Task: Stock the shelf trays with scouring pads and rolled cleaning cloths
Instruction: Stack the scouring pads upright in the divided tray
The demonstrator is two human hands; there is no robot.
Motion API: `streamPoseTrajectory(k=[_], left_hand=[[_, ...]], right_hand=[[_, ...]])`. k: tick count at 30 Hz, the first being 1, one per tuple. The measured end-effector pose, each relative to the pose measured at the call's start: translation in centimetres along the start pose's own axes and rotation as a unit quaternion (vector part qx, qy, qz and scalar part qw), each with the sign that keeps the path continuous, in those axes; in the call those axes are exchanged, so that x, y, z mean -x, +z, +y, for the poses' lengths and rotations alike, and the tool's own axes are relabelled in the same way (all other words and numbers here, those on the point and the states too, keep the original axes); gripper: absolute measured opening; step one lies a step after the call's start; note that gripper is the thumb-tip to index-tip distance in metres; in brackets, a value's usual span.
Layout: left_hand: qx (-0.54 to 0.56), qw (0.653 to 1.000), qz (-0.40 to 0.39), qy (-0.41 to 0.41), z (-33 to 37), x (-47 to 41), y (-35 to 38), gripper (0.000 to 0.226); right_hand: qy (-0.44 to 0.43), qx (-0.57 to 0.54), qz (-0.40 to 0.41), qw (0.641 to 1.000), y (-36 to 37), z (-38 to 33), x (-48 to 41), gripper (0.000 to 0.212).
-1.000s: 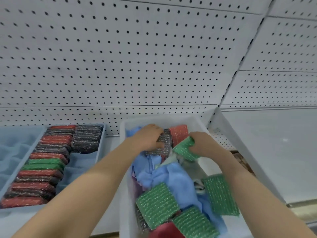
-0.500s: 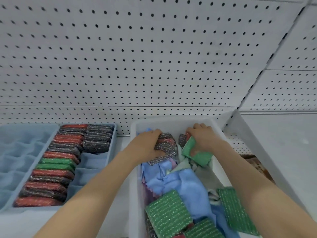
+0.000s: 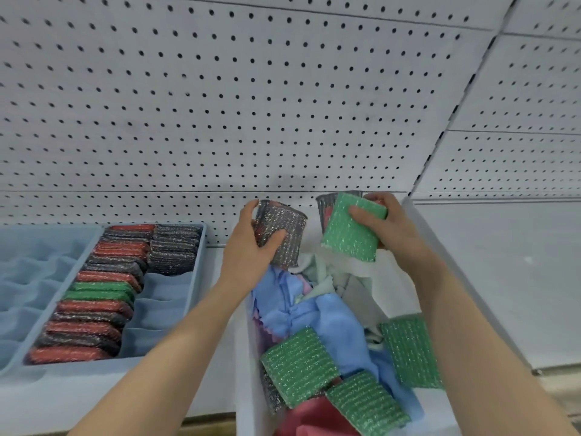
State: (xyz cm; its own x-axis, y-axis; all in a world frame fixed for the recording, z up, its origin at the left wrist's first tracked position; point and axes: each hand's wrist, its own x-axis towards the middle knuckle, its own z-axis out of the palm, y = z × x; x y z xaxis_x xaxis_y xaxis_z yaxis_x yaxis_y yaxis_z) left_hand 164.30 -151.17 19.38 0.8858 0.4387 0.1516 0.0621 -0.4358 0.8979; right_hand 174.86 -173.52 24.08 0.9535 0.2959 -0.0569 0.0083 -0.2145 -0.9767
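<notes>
My left hand (image 3: 248, 247) grips a stack of grey scouring pads (image 3: 284, 234) above the far end of the white bin (image 3: 440, 256). My right hand (image 3: 393, 228) holds a green scouring pad (image 3: 349, 231) with grey and red pads behind it. The bin holds blue cloths (image 3: 327, 313), pale cloths and three more green pads (image 3: 298, 366). To the left stands a blue divided shelf tray (image 3: 166, 297), one row filled with red, grey and green pads (image 3: 94, 294) on edge.
A white pegboard wall (image 3: 251, 105) rises behind the shelf. A second blue tray (image 3: 28, 278) with bare compartments sits at the far left. The white shelf surface (image 3: 503, 278) stretches to the right of the bin.
Both hands have lifted out of the bin with their pads, rising toward the pegboard. The right hand has gathered more pads behind the green one.
</notes>
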Motion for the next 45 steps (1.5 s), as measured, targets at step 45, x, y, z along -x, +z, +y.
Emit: streamPoseTrajectory(k=[45], left_hand=[[0.095,0.978,0.187,-0.019,-14.9,4.2,-30.2,0.052]], right_hand=[[-0.157,0.29,-0.023,0.944,33.2,-0.2,4.0,0.028]])
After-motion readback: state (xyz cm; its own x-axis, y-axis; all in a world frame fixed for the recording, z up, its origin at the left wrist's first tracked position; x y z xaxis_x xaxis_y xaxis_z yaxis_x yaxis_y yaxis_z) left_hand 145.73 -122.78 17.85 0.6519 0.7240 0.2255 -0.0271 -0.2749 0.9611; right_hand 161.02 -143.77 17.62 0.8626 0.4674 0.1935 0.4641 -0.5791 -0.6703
